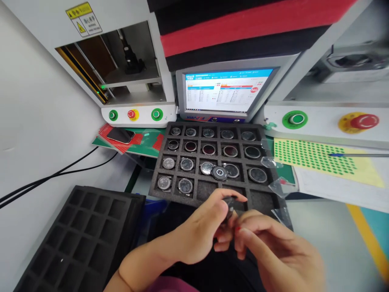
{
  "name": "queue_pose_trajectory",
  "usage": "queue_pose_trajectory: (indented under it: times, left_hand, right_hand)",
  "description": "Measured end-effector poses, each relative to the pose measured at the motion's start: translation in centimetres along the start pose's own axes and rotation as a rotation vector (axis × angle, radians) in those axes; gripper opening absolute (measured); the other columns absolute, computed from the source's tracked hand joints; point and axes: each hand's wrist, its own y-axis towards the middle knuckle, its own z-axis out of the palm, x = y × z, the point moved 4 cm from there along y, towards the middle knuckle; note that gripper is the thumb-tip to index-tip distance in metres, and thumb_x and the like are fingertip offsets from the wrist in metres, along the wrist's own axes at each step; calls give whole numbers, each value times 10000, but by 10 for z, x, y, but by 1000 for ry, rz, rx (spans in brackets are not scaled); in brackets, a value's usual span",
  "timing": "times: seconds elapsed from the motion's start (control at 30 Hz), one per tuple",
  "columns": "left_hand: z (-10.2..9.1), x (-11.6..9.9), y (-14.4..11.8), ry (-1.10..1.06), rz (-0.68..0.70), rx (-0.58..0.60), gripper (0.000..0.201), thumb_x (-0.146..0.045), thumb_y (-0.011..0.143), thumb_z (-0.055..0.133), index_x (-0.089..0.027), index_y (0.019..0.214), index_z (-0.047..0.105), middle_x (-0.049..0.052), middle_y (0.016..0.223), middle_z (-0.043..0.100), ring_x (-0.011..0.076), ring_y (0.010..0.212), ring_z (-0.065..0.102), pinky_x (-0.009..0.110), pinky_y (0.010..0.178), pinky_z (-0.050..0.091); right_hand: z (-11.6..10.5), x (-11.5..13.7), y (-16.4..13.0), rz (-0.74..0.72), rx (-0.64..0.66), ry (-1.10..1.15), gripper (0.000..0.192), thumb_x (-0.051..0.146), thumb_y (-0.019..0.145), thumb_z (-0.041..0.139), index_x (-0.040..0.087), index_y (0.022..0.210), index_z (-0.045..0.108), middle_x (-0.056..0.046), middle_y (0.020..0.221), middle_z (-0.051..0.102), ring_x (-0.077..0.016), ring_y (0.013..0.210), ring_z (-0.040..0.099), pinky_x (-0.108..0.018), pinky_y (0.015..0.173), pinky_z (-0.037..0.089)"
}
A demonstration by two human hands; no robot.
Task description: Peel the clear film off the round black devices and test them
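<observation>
My left hand [199, 231] is closed around a small dark round watch body [230, 206], held edge-on between thumb and fingers and partly hidden by them. My right hand [273, 247] is beside it with thumb and index finger pinched. A tiny red bit [238, 229] shows at those fingertips, perhaps the tab of a clear film; its kind is unclear. Both hands are over the near edge of a black foam tray [206, 190] with round watch bodies in its cells. One watch body [219, 173] lies face down across two others, its sensor back showing.
Behind the tray stands a monitor [227, 91] showing a red NG mark. Button panels flank it, with a red emergency stop [364, 121] at right. Clear film scraps [278, 186] lie along the tray's right edge. A phone [120, 135], green-dot sticker sheet [316, 156], pen [358, 155] and stacked foam trays [75, 239] surround it.
</observation>
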Motion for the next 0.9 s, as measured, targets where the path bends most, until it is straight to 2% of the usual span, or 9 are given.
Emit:
queue_pose_trajectory:
  times: [0.17, 0.33, 0.63, 0.9]
  left_hand:
    - [6, -2, -3, 93, -92, -10, 439, -638, 912, 347, -219, 1032, 396, -82, 648, 322, 70, 466, 231, 187, 421, 192]
    - [8, -2, -6, 157, -135, 12, 366, -569, 946, 296, -213, 993, 363, -111, 585, 232, 68, 421, 155, 209, 404, 150]
    - [9, -8, -1, 251, -87, -43, 307, -502, 968, 268, -212, 922, 356, -99, 606, 280, 69, 434, 228, 210, 423, 226]
    - [8, -10, -6, 351, -102, -79, 359, -539, 979, 261, -199, 958, 372, -49, 748, 333, 84, 553, 305, 230, 510, 289]
  right_hand:
    - [2, -2, -2, 19, -49, -72, 189, 252, 822, 672, 205, 641, 649, -8, 583, 599, -130, 497, 581, -215, 467, 511]
    - [2, -2, -6, 0, -66, -109, 177, 253, 813, 688, 214, 643, 658, 5, 561, 599, -108, 513, 579, -160, 460, 469]
    - [2, -7, -11, 44, -136, -61, 126, 250, 797, 704, 233, 677, 672, 0, 626, 626, -115, 555, 582, -167, 460, 461]
    - [6, -5, -10, 64, -150, 5, 119, 220, 790, 717, 230, 679, 677, 8, 637, 633, -107, 579, 604, -161, 527, 511]
